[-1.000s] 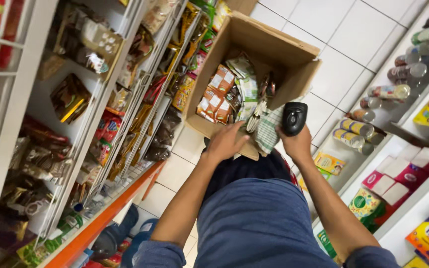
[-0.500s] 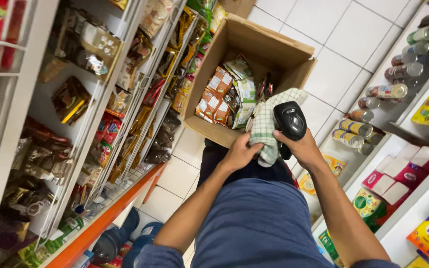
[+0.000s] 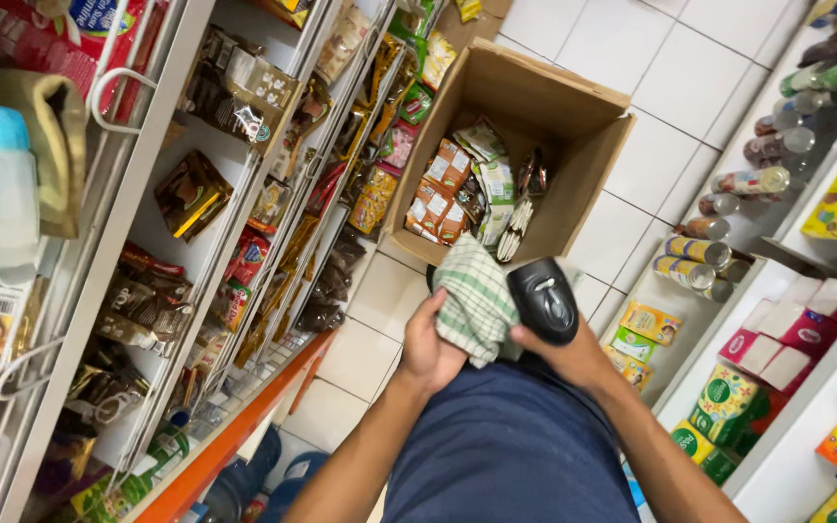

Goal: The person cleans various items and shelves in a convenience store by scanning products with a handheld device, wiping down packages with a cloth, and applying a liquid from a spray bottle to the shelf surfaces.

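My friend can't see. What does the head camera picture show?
A person's left hand holds a green checked cloth against a black handheld scanner held in the right hand. An open cardboard box of snack packets sits on the white tiled floor between shop shelves.

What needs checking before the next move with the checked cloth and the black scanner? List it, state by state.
1. Left hand grips the green-and-white checked cloth: ok.
2. Right hand holds the black handheld scanner: ok.
3. Cloth touches the scanner: ok, they meet at its side.
4. Scanner window facing: cannot tell.
5. Open brown cardboard box of packets on the white tiled floor ahead: ok.
6. Packets inside the box upright: not ok, jumbled.
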